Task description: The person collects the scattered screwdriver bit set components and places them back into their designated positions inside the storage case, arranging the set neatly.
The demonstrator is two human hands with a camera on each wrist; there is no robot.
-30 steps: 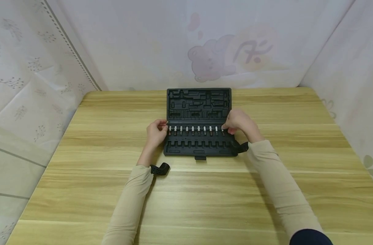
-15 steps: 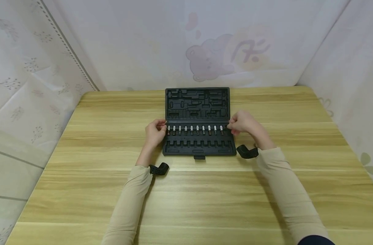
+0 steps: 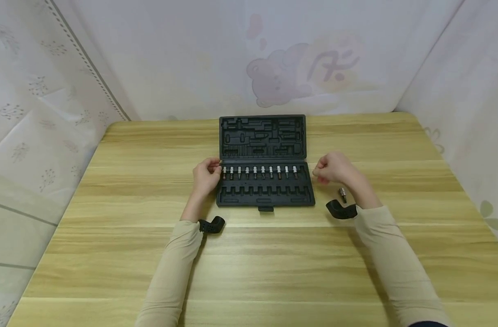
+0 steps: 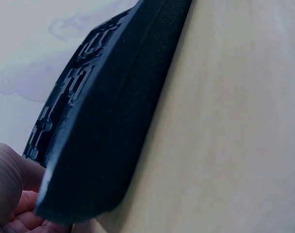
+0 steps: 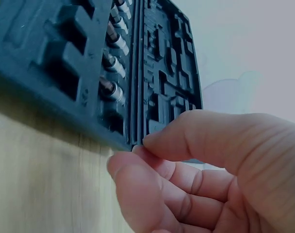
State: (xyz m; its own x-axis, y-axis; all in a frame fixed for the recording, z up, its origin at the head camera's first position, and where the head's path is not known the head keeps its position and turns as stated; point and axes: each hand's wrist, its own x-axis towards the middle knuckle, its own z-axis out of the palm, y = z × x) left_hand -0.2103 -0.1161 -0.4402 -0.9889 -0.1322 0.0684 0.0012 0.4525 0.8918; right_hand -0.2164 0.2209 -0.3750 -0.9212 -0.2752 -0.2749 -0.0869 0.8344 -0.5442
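Observation:
A black socket case (image 3: 265, 184) lies open on the table, its lid (image 3: 263, 136) tilted up at the back. Several silver bit sockets (image 3: 254, 172) stand in a row across its base. My left hand (image 3: 205, 175) holds the case by its left edge; in the left wrist view, thumb and fingers (image 4: 28, 213) close around the corner. Just off the right edge, my right hand (image 3: 334, 170) has loosely bent fingers and holds nothing. In the right wrist view, an empty slot (image 5: 113, 124) shows beyond the last socket (image 5: 111, 91). One bit socket (image 3: 342, 195) lies loose beside my right wrist.
The case's latch (image 3: 266, 209) sticks out toward me at the front. Black camera mounts (image 3: 213, 225) are strapped at both wrists. Pale patterned curtains (image 3: 183, 59) hang behind and beside the wooden table (image 3: 265, 263).
My right hand has drawn away from the row of sockets, moving right past the case's edge. The loose bit socket has come into sight beside its wrist. My left hand keeps its hold.

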